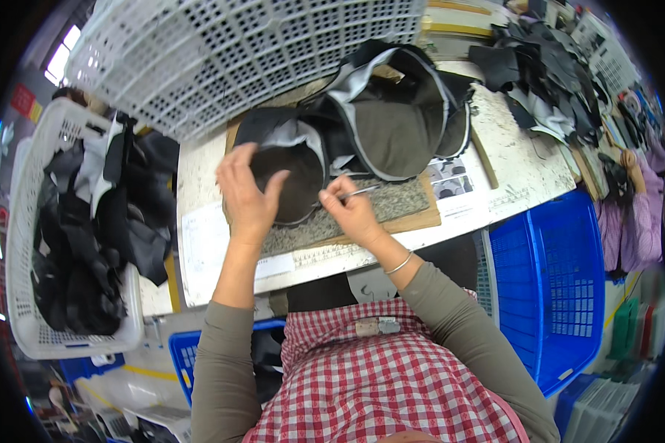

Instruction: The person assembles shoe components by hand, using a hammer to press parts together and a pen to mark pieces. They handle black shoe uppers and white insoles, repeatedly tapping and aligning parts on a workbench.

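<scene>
My left hand [245, 198] lies with its fingers stretched out and thumb apart over the left edge of a dark fabric piece [294, 177] with a rounded, pale-edged outline. My right hand [353, 218] is closed on a slim silver pen-like tool [358, 193]. One end of the tool is near the right edge of that piece; its exact tip is hard to make out. Just beyond, joined or overlapping, lies a larger black piece [395, 136] with grey lining and a brown inner face. Both pieces rest on a speckled grey slab [399, 203].
A white crate [229, 55] stands at the back of the white table [521, 173]. Black pieces fill a white basket [125, 317] at left, and more black pieces [547, 77] are heaped at back right. Blue crates [547, 288] sit below right. Another person's pink checked sleeve [646, 221] shows at far right.
</scene>
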The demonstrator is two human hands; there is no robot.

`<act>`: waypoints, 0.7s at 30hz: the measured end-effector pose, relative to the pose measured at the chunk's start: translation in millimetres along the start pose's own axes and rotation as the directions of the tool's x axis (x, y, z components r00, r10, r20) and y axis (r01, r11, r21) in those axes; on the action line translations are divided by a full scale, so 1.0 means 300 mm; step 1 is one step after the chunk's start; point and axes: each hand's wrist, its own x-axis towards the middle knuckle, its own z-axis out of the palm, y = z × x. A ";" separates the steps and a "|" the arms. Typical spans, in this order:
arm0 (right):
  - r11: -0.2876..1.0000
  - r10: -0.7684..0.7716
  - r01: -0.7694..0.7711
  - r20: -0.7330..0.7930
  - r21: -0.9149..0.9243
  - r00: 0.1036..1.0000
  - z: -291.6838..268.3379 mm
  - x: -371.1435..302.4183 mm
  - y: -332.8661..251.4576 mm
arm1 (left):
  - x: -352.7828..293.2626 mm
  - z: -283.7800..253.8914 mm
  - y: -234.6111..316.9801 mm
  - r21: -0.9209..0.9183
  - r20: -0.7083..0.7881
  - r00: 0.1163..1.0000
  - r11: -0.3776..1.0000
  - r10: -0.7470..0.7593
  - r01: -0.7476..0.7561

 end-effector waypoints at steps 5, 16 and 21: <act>0.995 -0.087 0.087 -0.008 -0.048 0.996 0.008 -0.017 -0.006 | 0.178 -0.008 -0.179 0.440 0.485 0.757 0.870 -0.438 0.222; 0.985 -0.157 0.162 0.076 -0.063 0.985 -0.013 -0.039 -0.001 | 0.957 -0.442 -0.017 0.559 -0.118 0.991 0.829 0.064 0.013; 0.981 -0.176 0.180 0.067 -0.067 0.982 -0.016 -0.034 -0.012 | 0.966 0.042 0.337 0.182 0.506 0.860 0.967 0.064 -0.179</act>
